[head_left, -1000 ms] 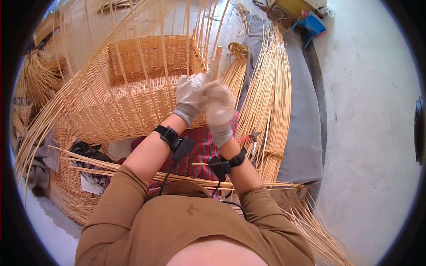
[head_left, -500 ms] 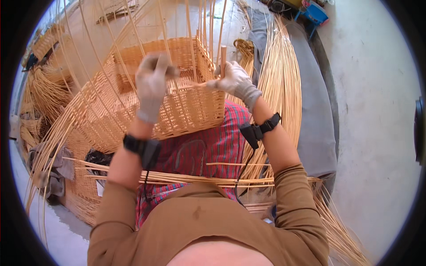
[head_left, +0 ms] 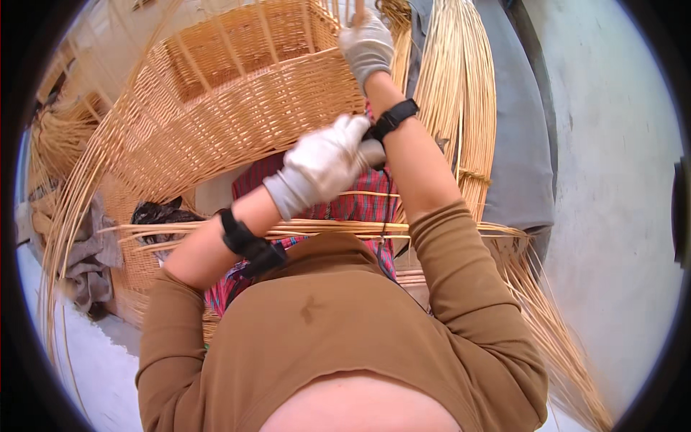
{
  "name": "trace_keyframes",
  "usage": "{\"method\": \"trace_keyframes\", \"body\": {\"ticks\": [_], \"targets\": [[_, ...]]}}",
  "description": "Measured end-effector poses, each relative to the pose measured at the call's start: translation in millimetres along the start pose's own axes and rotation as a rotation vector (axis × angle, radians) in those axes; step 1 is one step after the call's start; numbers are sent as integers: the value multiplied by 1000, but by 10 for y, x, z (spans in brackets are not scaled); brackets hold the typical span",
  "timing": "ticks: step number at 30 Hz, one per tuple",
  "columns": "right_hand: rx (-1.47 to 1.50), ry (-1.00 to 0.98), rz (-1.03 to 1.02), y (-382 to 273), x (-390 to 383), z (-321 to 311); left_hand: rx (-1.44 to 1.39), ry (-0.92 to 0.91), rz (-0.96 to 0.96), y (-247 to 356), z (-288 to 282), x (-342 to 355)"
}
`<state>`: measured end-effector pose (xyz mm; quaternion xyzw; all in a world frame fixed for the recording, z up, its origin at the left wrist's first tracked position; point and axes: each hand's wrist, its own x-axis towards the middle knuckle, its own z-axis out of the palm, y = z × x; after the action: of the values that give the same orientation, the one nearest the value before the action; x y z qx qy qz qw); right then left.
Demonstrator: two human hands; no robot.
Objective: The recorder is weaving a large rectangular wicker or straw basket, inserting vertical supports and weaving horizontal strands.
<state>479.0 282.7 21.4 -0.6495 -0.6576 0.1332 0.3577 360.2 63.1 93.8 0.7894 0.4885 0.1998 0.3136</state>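
Note:
A woven wicker basket (head_left: 237,108) with tall upright stakes sits tilted before me. My right hand (head_left: 368,49), in a pale work glove, is closed at the basket's near right corner, around a wooden corner post (head_left: 359,10). My left hand (head_left: 320,162), gloved as well, is below the basket wall, against the black strapped device (head_left: 376,134) on my right wrist. Its fingers are smeared by motion, so I cannot see whether they grip the device. Another black wrist device (head_left: 248,245) is strapped to my left forearm.
Several loose rods (head_left: 324,228) lie across my lap over a red checked cloth (head_left: 259,180). A big bundle of long rods (head_left: 461,93) lies to the right on grey cloth (head_left: 515,129). More bundles (head_left: 65,144) and a grey rag (head_left: 90,252) are at left.
My left hand has come down from the basket rim and right to my right wrist. My right hand appears higher at the corner post, and the whole view has shifted downward.

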Motion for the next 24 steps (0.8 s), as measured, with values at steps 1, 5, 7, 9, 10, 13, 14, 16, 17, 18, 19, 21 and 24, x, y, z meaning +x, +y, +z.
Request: {"method": "trace_keyframes", "body": {"ticks": [1, 5, 7, 9, 10, 13, 14, 16, 17, 18, 19, 21, 24], "targets": [[-1, 21, -157, 3, -15, -35, -15, -33, -8, -21, 104, -122], [209, -193, 50, 31, -89, -253, 9, -192, -183, -117, 257, -464], [440, -202, 102, 50, -135, -325, 50, -360, -280, -70, 305, -510], [436, -115, -58, 32, -214, -351, 26, -421, -82, -18, 346, -505], [296, -87, -62, 17, -285, -384, 73, -370, -17, -16, 351, -526], [342, 81, -238, -141, -592, -485, 255, -233, 15, -341, 132, -712], [466, -39, -177, -184, -738, -586, 357, -91, -72, -536, -1, -882], [438, -310, -93, -289, -1024, -781, 609, 257, -18, -1140, -460, -1579], [543, -586, -15, -337, -1196, -866, 686, 216, -365, -1433, -668, -2093], [550, -832, 178, -376, -1349, -940, 739, 637, -225, -1742, -912, -2700], [613, -1070, 135, -413, -1511, -950, 704, 708, -573, -1928, -1010, -3445], [597, -1392, -20, -474, -1794, -863, 717, 1079, -1010, -2139, -1008, -4905], [569, -1571, -74, -516, -1983, -585, 503, 948, -1895, -1998, -156, -6596]]}}
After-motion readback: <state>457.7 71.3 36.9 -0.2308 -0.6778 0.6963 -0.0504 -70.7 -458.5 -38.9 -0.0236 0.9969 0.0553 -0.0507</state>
